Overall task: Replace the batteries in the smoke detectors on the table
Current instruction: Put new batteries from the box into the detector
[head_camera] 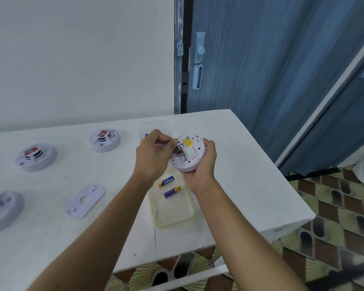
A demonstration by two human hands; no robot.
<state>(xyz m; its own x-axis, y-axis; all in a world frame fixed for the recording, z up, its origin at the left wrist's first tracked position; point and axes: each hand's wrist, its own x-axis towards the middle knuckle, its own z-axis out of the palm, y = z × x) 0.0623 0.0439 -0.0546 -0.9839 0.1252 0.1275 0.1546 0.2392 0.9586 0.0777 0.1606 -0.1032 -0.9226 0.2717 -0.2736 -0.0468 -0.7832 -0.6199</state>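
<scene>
Both forearms (118, 227) reach over the tray (173, 224) of spare batteries (166, 181). The right hand (202, 164) grips the smoke detector (192, 153), back side up, above the table (250, 175). The left hand (153, 152) pinches the battery (178, 151) in its slot. Next it needs, I think, a careful pull or push.

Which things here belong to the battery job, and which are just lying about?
Job: held detector in the right hand; battery pinched by the left hand; two blue batteries in the tray; three other detectors; backplate.
Lying about: blue door; patterned floor.
</scene>
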